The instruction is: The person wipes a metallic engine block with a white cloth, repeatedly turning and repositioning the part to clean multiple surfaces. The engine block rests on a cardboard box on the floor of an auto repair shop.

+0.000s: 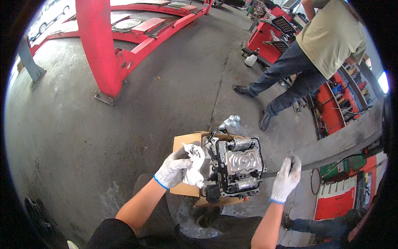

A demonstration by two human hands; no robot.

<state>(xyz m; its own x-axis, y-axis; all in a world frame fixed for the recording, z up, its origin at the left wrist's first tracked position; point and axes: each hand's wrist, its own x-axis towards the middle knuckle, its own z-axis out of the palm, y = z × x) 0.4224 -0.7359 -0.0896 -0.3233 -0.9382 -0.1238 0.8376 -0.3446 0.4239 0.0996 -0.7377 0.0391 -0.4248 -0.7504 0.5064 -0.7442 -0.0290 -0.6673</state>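
Cloth, white and smudged, is clamped between the left hand's fingers, just left of the metal unit in or on a cardboard box; light strokes, loose folds clear of connectors, would probably serve best; the right hand's fingers look bunched, any grip unclear; the cloth hides some of the unit's left side.

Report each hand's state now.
White-gloved left hand: closed, holding a crumpled, dark-smudged white wipe.
White-gloved right hand: cannot tell if open or closed; nothing visibly held.
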